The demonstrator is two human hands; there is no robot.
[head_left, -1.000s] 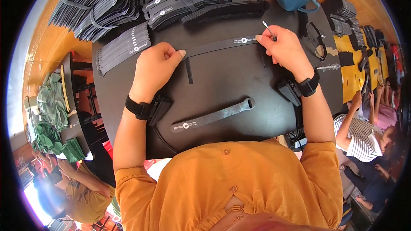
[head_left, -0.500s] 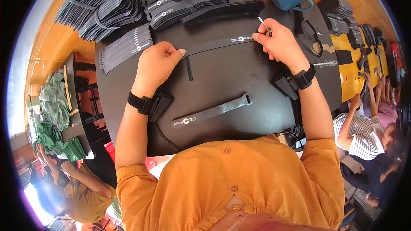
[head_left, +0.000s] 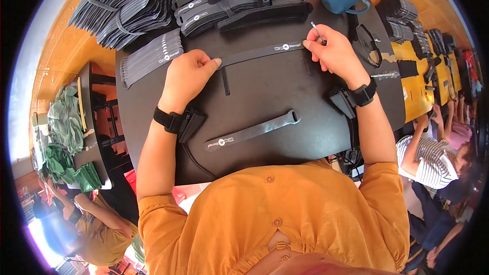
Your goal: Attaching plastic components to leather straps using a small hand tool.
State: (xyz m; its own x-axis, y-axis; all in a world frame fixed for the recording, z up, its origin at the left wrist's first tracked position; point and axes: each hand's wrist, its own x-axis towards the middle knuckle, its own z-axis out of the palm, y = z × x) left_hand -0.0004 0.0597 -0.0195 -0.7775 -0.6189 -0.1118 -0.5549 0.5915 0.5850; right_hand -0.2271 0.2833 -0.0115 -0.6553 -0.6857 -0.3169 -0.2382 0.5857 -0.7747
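A long, flat black fabric strap (head_left: 260,52) with a small white label lies stretched across the matte black desk (head_left: 265,102); the left hand (head_left: 186,76) presses its left end, fingers curled; the right hand (head_left: 333,51) pins the other end, pinching a thin metal tool (head_left: 317,31); a second strap (head_left: 252,131) lies nearer, untouched.

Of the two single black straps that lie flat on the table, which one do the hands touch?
The far strap, stretched between the left hand and the right hand. The near strap lies alone, closer to the body, untouched.
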